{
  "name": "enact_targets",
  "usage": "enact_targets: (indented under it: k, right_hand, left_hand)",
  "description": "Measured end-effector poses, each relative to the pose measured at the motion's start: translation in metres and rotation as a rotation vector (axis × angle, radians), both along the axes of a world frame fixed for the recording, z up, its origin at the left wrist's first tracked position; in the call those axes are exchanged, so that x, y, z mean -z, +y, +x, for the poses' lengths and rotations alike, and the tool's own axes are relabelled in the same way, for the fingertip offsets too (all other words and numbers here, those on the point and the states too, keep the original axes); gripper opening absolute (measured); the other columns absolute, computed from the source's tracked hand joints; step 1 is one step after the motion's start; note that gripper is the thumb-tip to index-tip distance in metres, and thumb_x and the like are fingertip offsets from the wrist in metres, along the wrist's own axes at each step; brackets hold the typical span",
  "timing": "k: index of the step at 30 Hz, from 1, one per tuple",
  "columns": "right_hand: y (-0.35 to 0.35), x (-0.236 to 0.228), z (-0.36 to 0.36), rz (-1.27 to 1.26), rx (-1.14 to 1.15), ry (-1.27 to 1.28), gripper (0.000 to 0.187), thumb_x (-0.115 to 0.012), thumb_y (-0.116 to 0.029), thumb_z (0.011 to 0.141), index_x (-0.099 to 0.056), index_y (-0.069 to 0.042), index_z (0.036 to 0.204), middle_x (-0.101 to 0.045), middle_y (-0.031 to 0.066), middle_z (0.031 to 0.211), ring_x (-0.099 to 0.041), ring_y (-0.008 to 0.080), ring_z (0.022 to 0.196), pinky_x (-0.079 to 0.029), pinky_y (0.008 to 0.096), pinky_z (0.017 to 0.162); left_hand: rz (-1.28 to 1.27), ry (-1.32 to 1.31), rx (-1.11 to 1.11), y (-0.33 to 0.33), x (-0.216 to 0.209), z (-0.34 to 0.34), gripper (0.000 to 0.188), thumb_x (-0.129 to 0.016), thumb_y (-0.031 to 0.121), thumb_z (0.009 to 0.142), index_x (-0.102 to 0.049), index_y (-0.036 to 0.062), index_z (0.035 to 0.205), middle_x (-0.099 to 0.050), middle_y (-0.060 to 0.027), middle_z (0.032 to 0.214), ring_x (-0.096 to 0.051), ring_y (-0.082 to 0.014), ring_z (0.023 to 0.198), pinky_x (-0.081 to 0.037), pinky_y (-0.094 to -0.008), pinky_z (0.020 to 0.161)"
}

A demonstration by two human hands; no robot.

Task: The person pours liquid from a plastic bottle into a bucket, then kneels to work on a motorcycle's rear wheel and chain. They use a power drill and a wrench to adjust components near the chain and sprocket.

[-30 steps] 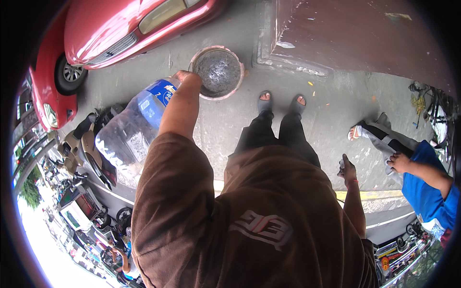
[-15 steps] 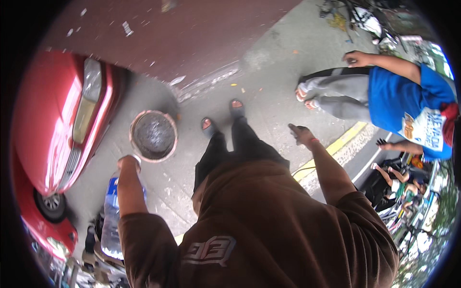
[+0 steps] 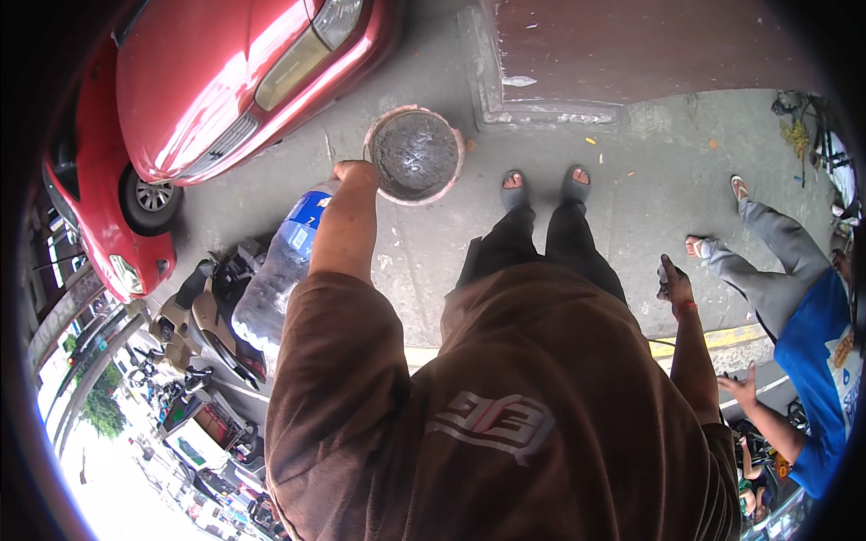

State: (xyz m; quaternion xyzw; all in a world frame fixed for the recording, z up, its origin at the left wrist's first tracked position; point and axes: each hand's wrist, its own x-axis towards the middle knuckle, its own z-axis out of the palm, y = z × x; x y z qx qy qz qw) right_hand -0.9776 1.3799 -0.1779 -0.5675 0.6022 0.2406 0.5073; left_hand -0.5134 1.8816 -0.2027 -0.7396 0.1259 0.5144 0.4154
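Observation:
My left hand (image 3: 355, 173) is closed at the top of a large clear plastic water bottle (image 3: 278, 275) with a blue label, which hangs beside my left forearm. Just beyond that hand, a round tub (image 3: 461, 160) stands on the pavement, holding something grey and wet-looking. My right hand (image 3: 677, 288) is off to the right, away from the tub, its fingers curled around a small dark object whose kind I cannot make out.
Red cars (image 3: 216, 99) are parked at the left. A person in a blue shirt (image 3: 812, 334) stands close on my right. A dark red-brown block (image 3: 649, 54) with a concrete edge lies ahead. A motorcycle (image 3: 216, 316) is behind the bottle; a yellow kerb line (image 3: 731, 335) runs nearby.
The view has swung left, so the tub and cars shift rightward and up in it. My left hand, still holding the bottle, is nearer the tub. The person in blue has stepped and spread a hand.

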Motion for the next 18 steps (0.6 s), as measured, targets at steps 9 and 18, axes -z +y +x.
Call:
enact_targets:
  k: [9,18]
  right_hand:
    - [-0.002,0.001,0.007,-0.004,-0.038,0.013,0.048,-0.063,-0.061,0.088,-0.059,-0.014,0.081,-0.044,-0.0036,0.064,-0.043,0.0098,0.053,-0.042,0.0272,0.053]
    - [-0.002,0.003,0.012,-0.004,-0.065,-0.006,0.048,-0.064,-0.06,0.088,-0.059,-0.013,0.082,-0.045,-0.0033,0.065,-0.043,0.0099,0.053,-0.042,0.0271,0.052]
  left_hand:
    - [-0.046,-0.03,-0.049,0.008,0.013,-0.002,0.041,-0.073,0.031,0.081,-0.07,0.0195,0.121,-0.068,-0.0017,0.125,-0.066,-0.0235,0.114,-0.054,-0.0473,0.09]
    - [-0.08,-0.033,-0.108,0.004,0.017,-0.006,0.043,-0.071,0.034,0.084,-0.068,0.0192,0.125,-0.067,-0.0025,0.127,-0.065,-0.0239,0.115,-0.055,-0.0447,0.091]
